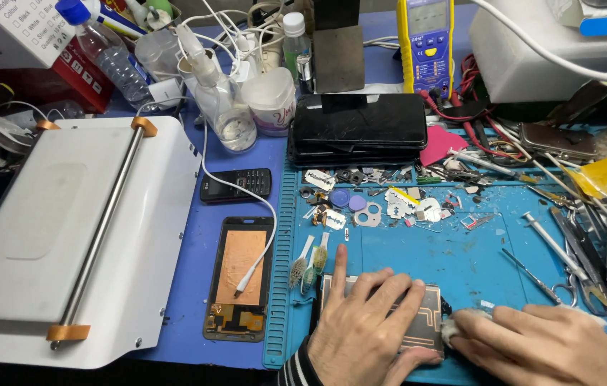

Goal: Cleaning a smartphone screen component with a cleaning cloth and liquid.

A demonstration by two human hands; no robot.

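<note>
Opened phone body (pixel 418 314), lying flat on the blue work mat (pixel 460 264) at the near edge of the counter, inner side up with coil and metal plate exposed; its back cover is already off. Left hand (pixel 360 322) pressed flat on it, fingers spread and not closed around anything, pinning it down. Right hand (pixel 539 343) just beside its right end, fingers drawn together on a small white wad (pixel 450 330) that touches the phone's edge; wiping of the inside appears under way, no parts refitted so far. Second opened phone shell (pixel 239 286), copper-coloured inside, to the left on the purple mat, with a white cable (pixel 250 275) resting on it. Small black keypad phone (pixel 235 184) beyond that. White heating plate with metal bar (pixel 67 236) at far left. Stack of dark phones (pixel 360 129) at centre back; yellow meter (pixel 425 43) behind. Loose screws, shields and scraps (pixel 389 204) scattered across the mat above the hands; small brushes (pixel 309 261) close to the left fingertips. Tweezers, scissors and screwdrivers (pixel 589 257) crowd the right side, near the right hand's working room. Plastic bottles (pixel 225 107) at the back.
</note>
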